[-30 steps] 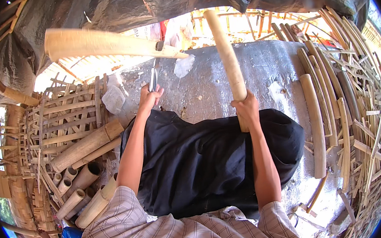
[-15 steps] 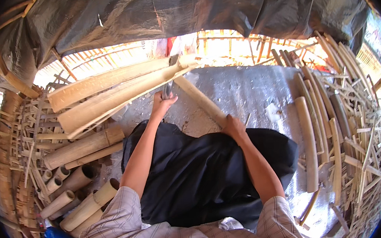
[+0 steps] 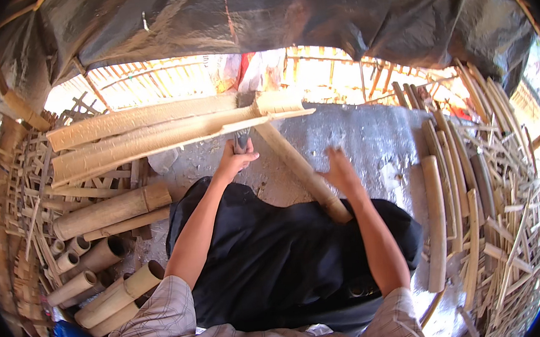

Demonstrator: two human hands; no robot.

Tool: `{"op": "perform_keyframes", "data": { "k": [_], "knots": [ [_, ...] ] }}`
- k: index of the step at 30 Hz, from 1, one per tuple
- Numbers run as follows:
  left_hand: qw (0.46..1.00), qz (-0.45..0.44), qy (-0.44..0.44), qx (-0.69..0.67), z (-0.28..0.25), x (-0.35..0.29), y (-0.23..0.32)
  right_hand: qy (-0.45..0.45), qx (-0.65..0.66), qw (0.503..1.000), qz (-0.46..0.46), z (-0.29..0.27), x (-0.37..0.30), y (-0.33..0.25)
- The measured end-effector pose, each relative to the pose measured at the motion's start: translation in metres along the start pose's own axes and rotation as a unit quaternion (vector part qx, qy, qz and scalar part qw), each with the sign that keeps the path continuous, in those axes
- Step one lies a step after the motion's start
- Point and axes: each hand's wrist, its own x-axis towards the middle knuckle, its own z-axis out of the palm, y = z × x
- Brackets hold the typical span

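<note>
Left hand (image 3: 234, 164) clenched on knife (image 3: 242, 140), right hand (image 3: 341, 173) clasping club (image 3: 299, 166); strike squarely (bamboo (image 3: 150, 138) half split).

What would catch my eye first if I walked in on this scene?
Probably the long bamboo pole lying split lengthwise across the middle, with the left hand gripping a knife handle at its split end. The right hand rests on a wooden club beside it. Cut bamboo tubes pile up at left.
</note>
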Motion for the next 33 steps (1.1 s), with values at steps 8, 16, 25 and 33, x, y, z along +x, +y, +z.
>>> {"op": "perform_keyframes", "data": {
  "k": [8, 16, 25, 33],
  "knots": [
    [0.995, -0.071, -0.064, -0.012, 0.002, -0.001, 0.0, 0.236, 0.104, 0.962, -0.09, -0.103, -0.01, -0.091],
    [0.977, -0.145, -0.146, 0.057, 0.018, -0.008, -0.004, 0.19, 0.088, 0.975, -0.078, -0.091, -0.008, -0.094],
    [0.95, -0.111, -0.1, 0.274, 0.017, -0.006, -0.01, 0.084, 0.179, 0.98, 0.033, -0.047, 0.002, -0.077],
    [0.866, -0.071, -0.025, 0.494, 0.01, -0.002, -0.017, 0.047, 0.227, 0.968, 0.093, 0.003, 0.009, -0.078]
  ]
}}
